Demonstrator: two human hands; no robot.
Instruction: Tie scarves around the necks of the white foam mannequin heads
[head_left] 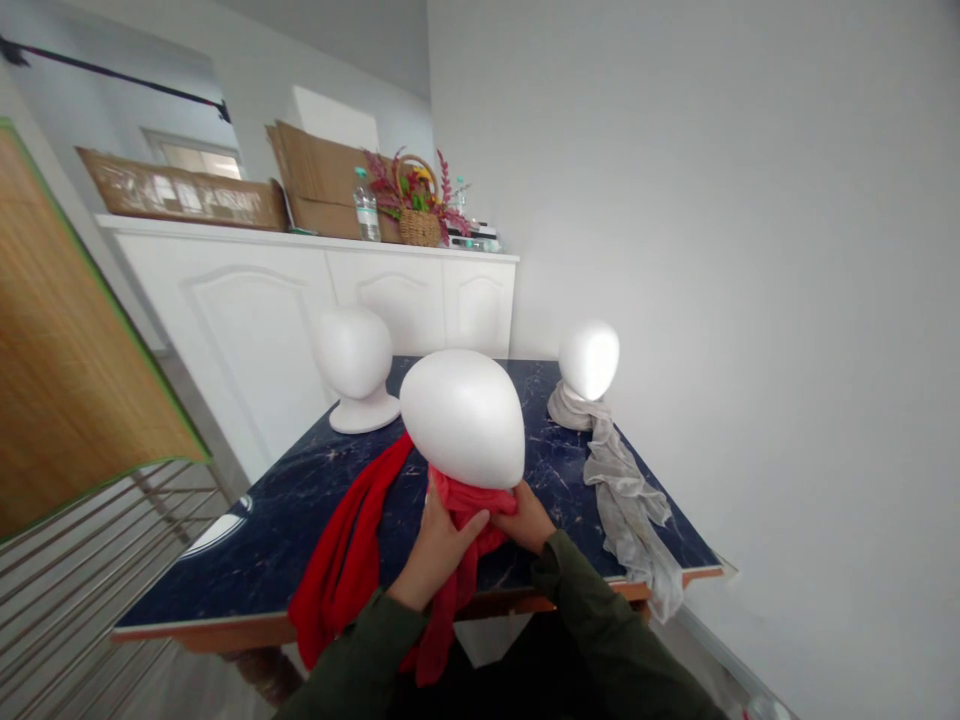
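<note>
A white foam mannequin head [465, 410] stands in front of me near the table's front edge. Around its neck is a coral-red scarf [469, 497], with one end hanging down past the edge. My left hand [439, 545] is closed on this scarf at the left of the neck, thumb across the front. On the neck's right side, my right hand [531, 518] grips the scarf too, though some of its fingers are hidden behind the fabric. A brighter red scarf [352, 545] lies to the left and droops over the edge.
Another bare mannequin head [356, 355] stands at the back left of the dark blue marbled table [285, 540]. At the back right, a third head [589, 360] wears a grey scarf [626, 490] trailing over the edge. A white cabinet [247, 310] stands behind, bearing boxes and a flower basket [420, 228].
</note>
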